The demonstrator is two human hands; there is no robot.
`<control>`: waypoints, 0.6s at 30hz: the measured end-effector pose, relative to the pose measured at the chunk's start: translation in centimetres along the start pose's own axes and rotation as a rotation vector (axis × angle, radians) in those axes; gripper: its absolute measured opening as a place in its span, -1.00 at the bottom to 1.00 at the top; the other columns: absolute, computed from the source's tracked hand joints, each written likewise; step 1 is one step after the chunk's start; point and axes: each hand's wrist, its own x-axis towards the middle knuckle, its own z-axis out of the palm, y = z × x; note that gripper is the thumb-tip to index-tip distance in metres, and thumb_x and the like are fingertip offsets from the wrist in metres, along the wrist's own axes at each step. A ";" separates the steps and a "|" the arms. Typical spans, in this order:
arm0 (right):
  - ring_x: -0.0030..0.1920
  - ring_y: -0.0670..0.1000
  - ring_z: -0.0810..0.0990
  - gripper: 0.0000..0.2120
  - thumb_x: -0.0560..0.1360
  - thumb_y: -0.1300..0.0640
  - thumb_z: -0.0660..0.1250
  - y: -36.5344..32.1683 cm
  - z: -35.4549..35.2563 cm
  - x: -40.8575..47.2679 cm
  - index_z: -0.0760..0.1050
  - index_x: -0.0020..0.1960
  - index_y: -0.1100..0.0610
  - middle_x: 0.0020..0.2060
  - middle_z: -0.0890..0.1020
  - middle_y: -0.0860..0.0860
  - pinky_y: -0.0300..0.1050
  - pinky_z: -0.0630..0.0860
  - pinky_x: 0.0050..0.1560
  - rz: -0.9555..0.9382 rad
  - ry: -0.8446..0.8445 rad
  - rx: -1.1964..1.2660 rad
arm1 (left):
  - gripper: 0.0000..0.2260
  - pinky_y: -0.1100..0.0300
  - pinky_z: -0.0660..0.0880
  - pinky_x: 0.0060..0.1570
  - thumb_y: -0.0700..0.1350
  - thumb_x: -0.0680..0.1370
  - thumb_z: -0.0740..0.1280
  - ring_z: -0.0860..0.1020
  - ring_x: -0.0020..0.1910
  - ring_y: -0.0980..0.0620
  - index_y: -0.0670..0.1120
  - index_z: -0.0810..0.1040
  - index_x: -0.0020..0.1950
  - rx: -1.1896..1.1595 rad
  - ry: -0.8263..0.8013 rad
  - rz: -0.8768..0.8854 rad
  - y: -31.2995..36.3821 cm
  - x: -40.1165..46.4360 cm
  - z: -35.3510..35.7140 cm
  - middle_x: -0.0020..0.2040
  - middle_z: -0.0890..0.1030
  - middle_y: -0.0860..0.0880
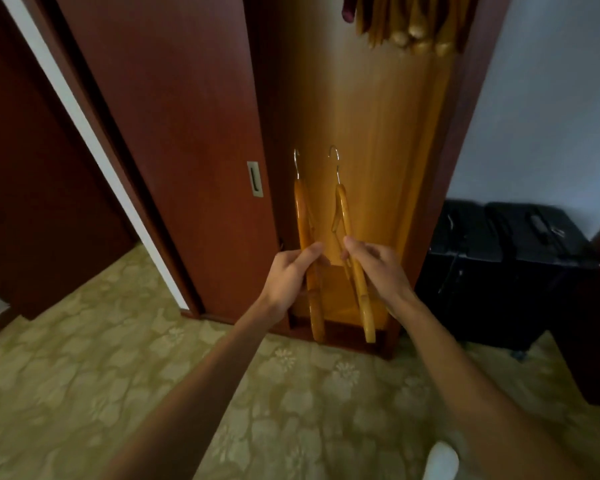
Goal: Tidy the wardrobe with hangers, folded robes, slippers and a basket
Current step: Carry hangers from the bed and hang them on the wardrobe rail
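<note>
Before wardrobe (368,116), upright hangers (303,216), hooks up.

Two glossy honey-coloured wooden hangers with silver wire hooks stand nearly upright before the open wardrobe (368,109), hooks up. The left wooden hanger (303,220) is gripped at mid-length by the left hand (288,275); the right wooden hanger (343,216), tilted slightly, by the right hand (378,265). More wooden hangers (409,26) hang clustered inside at the wardrobe's top edge.
</note>
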 end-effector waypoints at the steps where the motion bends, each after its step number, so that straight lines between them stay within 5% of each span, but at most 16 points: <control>1: -0.16 0.15 0.60 -0.59 0.59 -0.19 0.24 -0.6 0.5 2.6 0.61 -0.16 0.11 -0.25 0.58 0.23 0.00 0.56 0.02 -0.005 -0.007 -0.015 | -0.58 0.32 0.45 -0.40 0.08 0.63 0.27 0.56 -0.38 0.10 -0.29 0.65 -0.03 -0.004 0.004 0.005 0.4 2.3 -0.8 -0.33 0.58 -0.09; 7: -0.21 0.08 0.53 -0.63 0.60 -0.17 0.25 -4.1 3.5 18.0 0.57 -0.21 0.06 -0.23 0.53 0.13 -0.22 0.49 -0.24 -0.041 0.012 0.009 | -0.58 0.31 0.38 -0.44 0.17 0.62 0.24 0.48 -0.37 0.03 -0.17 0.65 -0.08 0.068 -0.010 0.083 2.6 17.8 -6.5 -0.29 0.52 -0.16; 11: -0.13 0.06 0.60 -0.61 0.59 -0.19 0.25 -7.4 5.5 28.7 0.60 -0.19 0.08 -0.19 0.60 0.12 -0.16 0.54 -0.14 -0.079 0.074 0.030 | -0.59 0.38 0.38 -0.46 0.15 0.62 0.24 0.50 -0.44 0.18 -0.17 0.64 -0.06 0.076 -0.053 0.128 5.4 28.9 -10.3 -0.34 0.56 -0.01; 18: -0.22 -0.03 0.56 -0.63 0.60 -0.17 0.24 -15.9 6.1 45.1 0.58 -0.14 0.10 -0.25 0.58 0.01 -0.17 0.50 -0.21 -0.112 0.208 0.078 | -0.63 0.16 0.42 -0.22 0.12 0.62 0.25 0.51 -0.31 0.06 -0.15 0.64 -0.07 0.068 -0.126 0.253 14.4 46.5 -14.3 -0.32 0.51 -0.03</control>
